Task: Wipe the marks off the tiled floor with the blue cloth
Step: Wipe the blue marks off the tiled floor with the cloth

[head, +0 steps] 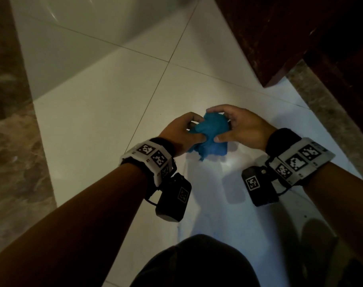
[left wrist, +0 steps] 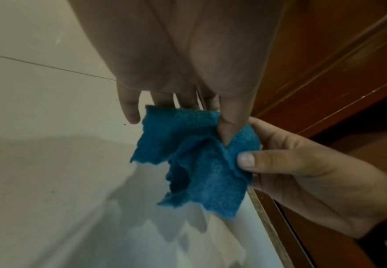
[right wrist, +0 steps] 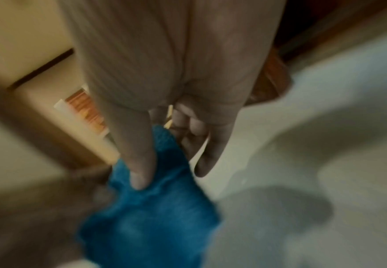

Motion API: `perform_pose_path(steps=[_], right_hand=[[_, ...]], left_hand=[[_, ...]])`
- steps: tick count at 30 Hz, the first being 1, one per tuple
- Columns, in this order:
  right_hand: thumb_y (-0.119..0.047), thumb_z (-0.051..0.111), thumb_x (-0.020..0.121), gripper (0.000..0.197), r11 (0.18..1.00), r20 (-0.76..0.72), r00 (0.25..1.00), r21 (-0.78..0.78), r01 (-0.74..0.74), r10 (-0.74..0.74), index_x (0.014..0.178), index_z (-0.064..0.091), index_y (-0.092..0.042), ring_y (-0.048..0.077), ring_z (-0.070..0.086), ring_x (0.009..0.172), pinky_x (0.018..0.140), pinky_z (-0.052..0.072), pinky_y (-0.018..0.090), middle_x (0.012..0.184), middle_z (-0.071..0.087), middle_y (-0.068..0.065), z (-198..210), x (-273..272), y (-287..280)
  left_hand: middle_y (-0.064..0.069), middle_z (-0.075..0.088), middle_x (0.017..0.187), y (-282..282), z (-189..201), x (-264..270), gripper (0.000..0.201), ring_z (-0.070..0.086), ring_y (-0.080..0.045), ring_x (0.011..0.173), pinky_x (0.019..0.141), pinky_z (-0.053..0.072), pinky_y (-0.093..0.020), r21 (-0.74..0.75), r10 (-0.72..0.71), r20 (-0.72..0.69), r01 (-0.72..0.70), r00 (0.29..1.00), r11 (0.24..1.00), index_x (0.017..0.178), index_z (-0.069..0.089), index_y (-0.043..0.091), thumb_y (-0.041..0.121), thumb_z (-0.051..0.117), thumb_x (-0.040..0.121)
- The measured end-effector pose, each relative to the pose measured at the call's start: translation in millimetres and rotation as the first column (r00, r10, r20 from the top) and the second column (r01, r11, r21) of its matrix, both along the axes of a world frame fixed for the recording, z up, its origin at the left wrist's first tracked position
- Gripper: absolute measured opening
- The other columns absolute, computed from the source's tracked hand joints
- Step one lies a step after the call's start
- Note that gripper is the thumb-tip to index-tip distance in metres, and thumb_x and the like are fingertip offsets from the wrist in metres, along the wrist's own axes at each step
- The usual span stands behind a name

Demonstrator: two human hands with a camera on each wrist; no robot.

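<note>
Cloth: the crumpled blue fleecy cloth (head: 209, 135) hangs bunched between the two hands, held up above the floor, its ragged lower corners dangling free and casting a shadow on the tiles below.
Left hand: the left hand (head: 181, 133) grips the cloth's left side; its thumb (left wrist: 230, 125) presses into a fold while the other fingers curl behind the fabric.
Right hand: the right hand (head: 241, 128) pinches the cloth's right edge between thumb (left wrist: 266, 161) and curled fingers; the right wrist view is blurred but shows a finger (right wrist: 137, 163) lying on the blue fabric.
Floor: the glossy white tiled floor (head: 106, 112) with thin dark grout lines spreads beneath and to the left; a few tiny dark specks (left wrist: 124, 124) sit on it left of the cloth.
Wristbands: a white band with black square markers and a black camera box sits on each wrist, left (head: 149, 156) and right (head: 298, 160).
Surroundings: a dark reddish-brown wooden panel (head: 290, 34) stands far right, with a mottled stone strip (head: 329, 112) along its base; a brown marbled band (head: 13, 141) edges the floor on the left.
Person: a dark-clothed knee (head: 197, 264) shows at the near edge.
</note>
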State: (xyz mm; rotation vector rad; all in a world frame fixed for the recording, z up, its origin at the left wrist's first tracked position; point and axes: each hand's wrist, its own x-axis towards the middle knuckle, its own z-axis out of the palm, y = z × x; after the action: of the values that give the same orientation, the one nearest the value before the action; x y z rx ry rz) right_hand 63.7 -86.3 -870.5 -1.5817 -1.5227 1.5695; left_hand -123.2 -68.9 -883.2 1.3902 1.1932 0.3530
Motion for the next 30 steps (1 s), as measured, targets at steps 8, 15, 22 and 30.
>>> perform_pose_path(steps=[8, 15, 22, 30], right_hand=[[-0.010, 0.078, 0.066, 0.027, 0.860, 0.536, 0.844, 0.441, -0.255, -0.025, 0.089, 0.064, -0.006, 0.032, 0.051, 0.100, 0.084, 0.038, 0.028, 0.112, 0.056, 0.009, -35.8, -23.8, -17.2], [-0.027, 0.070, 0.080, 0.029, 0.893, 0.622, 0.765, 0.234, -0.385, 0.167, 0.104, 0.063, -0.013, 0.024, 0.044, 0.115, 0.093, 0.034, 0.025, 0.128, 0.054, 0.000, -42.5, -39.2, -42.7], [-0.015, 0.062, 0.078, 0.039, 0.817, 0.657, 0.655, 0.101, -0.567, 0.373, 0.116, 0.065, -0.006, 0.037, 0.057, 0.113, 0.104, 0.028, 0.037, 0.126, 0.058, 0.018, -77.5, -56.2, -57.9], [-0.018, 0.046, 0.088, 0.046, 0.869, 0.764, 0.560, -0.002, -0.495, 0.322, 0.133, 0.051, -0.011, 0.032, 0.043, 0.130, 0.108, 0.011, 0.023, 0.144, 0.041, 0.015, -70.5, -53.5, -79.6]], left_hand=[[-0.001, 0.056, 0.134, -16.3, -22.8, -33.2, 0.053, 0.053, -0.020, 0.120, 0.098, 0.040, -0.026, 0.275, -0.034, -0.354, 0.138, 0.934, 0.951, 0.136, 0.050, 0.022, 0.023, 0.068, 0.086], [0.000, -0.030, 0.156, -63.4, -55.2, -94.1, 0.125, -0.019, -0.024, 0.146, 0.116, 0.002, -0.058, -0.134, -0.384, -0.788, 0.475, 0.481, 0.870, 0.149, -0.018, 0.038, 0.059, 0.075, 0.069], [-0.002, -0.035, 0.154, -71.2, -71.4, -97.8, 0.139, -0.024, -0.028, 0.144, 0.114, 0.006, -0.064, -0.133, -0.397, -0.792, 0.502, 0.465, 0.854, 0.147, -0.025, 0.036, 0.060, 0.080, 0.060], [-0.002, -0.035, 0.154, -67.4, -67.4, -98.1, 0.140, -0.023, -0.029, 0.145, 0.112, 0.007, -0.066, -0.152, -0.414, -0.780, 0.500, 0.469, 0.852, 0.148, -0.023, 0.034, 0.059, 0.082, 0.059]])
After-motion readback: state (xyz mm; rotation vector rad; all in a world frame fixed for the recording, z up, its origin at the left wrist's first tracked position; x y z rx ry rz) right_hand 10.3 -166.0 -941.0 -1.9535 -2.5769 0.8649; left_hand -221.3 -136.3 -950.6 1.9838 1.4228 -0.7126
